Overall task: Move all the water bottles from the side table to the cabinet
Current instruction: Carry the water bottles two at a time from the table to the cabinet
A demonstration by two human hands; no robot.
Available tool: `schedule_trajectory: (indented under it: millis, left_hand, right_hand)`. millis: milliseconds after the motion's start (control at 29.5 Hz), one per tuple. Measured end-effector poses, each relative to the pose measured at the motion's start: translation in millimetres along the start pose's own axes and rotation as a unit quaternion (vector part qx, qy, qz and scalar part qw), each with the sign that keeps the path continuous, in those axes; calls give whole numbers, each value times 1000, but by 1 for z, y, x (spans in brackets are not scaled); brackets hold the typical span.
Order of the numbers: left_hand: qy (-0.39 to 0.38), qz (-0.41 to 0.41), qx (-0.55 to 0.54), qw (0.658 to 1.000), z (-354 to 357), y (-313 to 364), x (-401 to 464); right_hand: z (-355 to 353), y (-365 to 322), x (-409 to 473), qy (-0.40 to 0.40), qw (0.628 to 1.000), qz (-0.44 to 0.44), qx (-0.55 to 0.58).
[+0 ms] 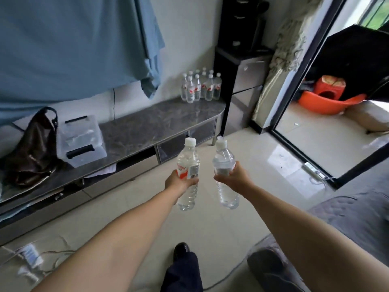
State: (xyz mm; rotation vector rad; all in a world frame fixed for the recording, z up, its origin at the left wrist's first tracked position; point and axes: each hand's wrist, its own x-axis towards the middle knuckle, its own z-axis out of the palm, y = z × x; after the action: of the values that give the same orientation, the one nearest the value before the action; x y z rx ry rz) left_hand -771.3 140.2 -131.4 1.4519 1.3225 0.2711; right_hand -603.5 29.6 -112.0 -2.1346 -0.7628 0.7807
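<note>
My left hand (179, 182) grips a clear water bottle (188, 163) with a white cap and red label, held upright over the floor. My right hand (233, 175) grips a second clear bottle (224, 161) at its middle, tilted slightly left. Both are held out in front of me, side by side and apart. Ahead stretches a low cabinet (151, 125) with a dark marble top. At its far right end stands a cluster of several water bottles (200, 87) against the wall. The side table is not in view.
A brown bag (31, 148) and a clear plastic box (82, 140) sit on the cabinet's left part. A tall dark stand (237, 66) is beyond the cabinet's right end. A dark sofa (347, 228) is at right, cables (31, 258) on the floor at left, my shoe (181, 249) below.
</note>
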Motion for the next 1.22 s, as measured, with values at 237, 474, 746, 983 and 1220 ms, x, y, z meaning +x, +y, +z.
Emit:
schedule_trajectory:
  millis: [237, 474, 746, 983, 1220]
  left_hand:
    - [-61, 50, -14, 997, 2, 104, 125]
    - [-72, 44, -27, 996, 15, 180, 212]
    - [-65, 46, -25, 997, 65, 252, 311]
    - [-30, 13, -69, 997, 112, 327, 384]
    - [-25, -31, -74, 996, 146, 367, 439]
  right_hand:
    - [-38, -50, 124, 66, 998, 18, -3]
    - [-59, -87, 221, 73, 997, 13, 34]
    - [-100, -90, 358, 19, 1000, -6, 4]
    - [-166, -96, 473, 9, 998, -3, -61]
    - [-190, -96, 568, -13, 998, 5, -64]
